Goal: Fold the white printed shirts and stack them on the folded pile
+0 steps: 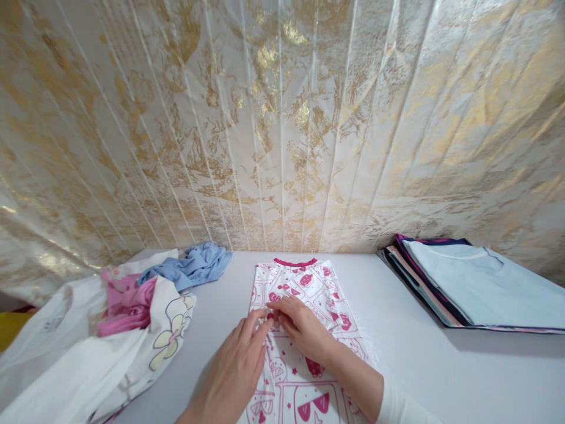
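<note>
A white T-shirt (309,330) with a pink print and a dark pink neckband lies in front of me, its sides folded in to a narrow panel and its collar at the far end. My left hand (241,359) is over its left edge, fingers slightly bent and apart, with nothing seen in them. Across the middle of the shirt reaches my right hand (302,327), its curved fingers pointing left and nearly meeting the left fingertips. Both hands are on or just above the cloth; the exact contact under the fingertips is hidden.
On the left sits a loose heap of clothes: a white garment (57,353), a pink one (128,300) and a blue one (189,265). A neat stack of folded garments (498,288) lies at the right, light blue on top. Behind the white table (410,383) hangs a gold-patterned curtain (282,129).
</note>
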Demonstrator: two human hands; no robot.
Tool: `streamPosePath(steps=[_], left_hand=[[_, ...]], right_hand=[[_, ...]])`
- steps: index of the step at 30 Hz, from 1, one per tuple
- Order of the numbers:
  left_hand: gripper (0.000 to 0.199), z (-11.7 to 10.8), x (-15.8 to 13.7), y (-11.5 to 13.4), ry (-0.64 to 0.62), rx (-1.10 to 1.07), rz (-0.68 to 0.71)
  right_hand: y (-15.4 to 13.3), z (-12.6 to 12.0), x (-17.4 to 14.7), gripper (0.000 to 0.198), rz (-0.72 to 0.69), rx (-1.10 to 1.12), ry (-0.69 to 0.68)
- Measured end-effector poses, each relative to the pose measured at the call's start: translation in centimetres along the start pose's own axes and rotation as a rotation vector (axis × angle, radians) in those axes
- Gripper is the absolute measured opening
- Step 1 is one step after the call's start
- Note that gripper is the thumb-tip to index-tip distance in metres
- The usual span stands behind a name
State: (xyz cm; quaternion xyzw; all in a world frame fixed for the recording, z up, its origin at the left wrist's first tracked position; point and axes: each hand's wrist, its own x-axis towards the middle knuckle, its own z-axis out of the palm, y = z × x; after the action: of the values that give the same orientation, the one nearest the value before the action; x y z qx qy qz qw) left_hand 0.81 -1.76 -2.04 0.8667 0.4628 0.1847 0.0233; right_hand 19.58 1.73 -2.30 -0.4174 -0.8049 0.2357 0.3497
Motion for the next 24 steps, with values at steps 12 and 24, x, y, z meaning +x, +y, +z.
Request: streamPosePath(steps=[12, 24], left_hand=[[0.048, -0.6, -0.1, 0.5, -0.118, 0.114, 0.08], [0.039, -1.5, 0.2, 0.7, -0.044, 0.012, -0.036]], right_hand=[[-0.6, 0.0, 0.0, 0.041, -0.111, -0.246, -0.068], [-0.3, -3.1, 0.5, 0.048, -0.003, -0.109, 0.13]])
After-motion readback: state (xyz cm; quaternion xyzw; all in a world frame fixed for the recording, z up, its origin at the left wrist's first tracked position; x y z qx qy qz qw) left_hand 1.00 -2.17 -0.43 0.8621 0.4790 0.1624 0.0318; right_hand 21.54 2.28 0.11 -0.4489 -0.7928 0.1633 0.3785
